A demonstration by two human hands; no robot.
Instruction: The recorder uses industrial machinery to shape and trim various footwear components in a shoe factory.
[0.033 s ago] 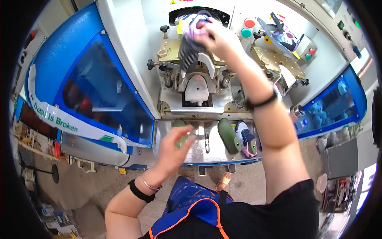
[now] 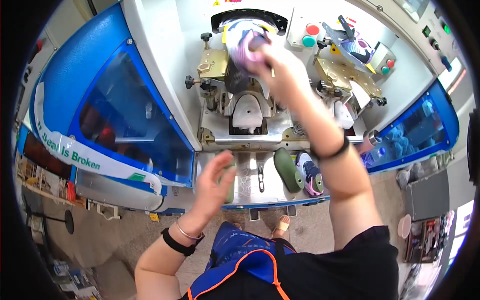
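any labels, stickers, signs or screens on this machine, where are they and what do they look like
Seal tape: long white strip with green lettering, slanting across the blue left guard.
Warning sticker: small yellow patch, cut off by the upper edge of the picture, above the black arch.
Red sticker: small strip beside it, also cut off.
Screen: only a corner shows, upper right; too little to describe.

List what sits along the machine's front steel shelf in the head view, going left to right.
Left hand over a green shoe last → small metal tool → dark green shoe last → multicoloured shoe upper → right forearm with a black wristband, its right hand further up on a shoe upper in the machine.
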